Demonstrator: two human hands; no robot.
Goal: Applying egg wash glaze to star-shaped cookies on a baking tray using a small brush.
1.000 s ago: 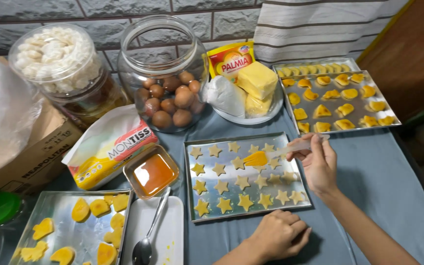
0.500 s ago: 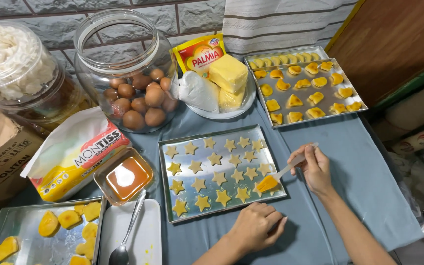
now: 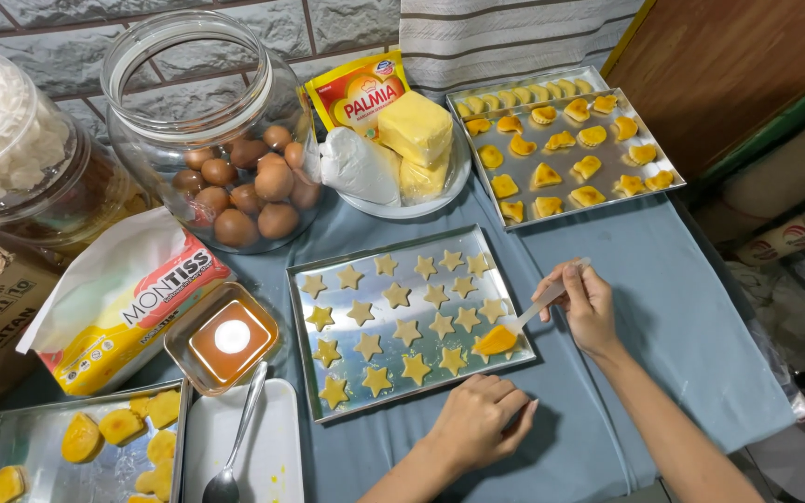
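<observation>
My right hand grips a small brush whose yellow-coated bristles rest on a star cookie at the right front corner of the metal baking tray. Several pale star-shaped cookies fill this tray. My left hand lies loosely curled on the blue cloth just in front of the tray's near edge, holding nothing. A small glass dish of orange egg wash sits left of the tray.
A second tray of glazed yellow cookies stands at the back right. A plate with butter blocks and a white bag, a glass jar of brown eggs, a flour bag, a spoon on a white tray and a front-left cookie tray surround it.
The view shifted so everything sits further left and lower. My right hand brought the brush from the tray's middle rows down to its right front corner. The left hand stayed in front of the tray.
</observation>
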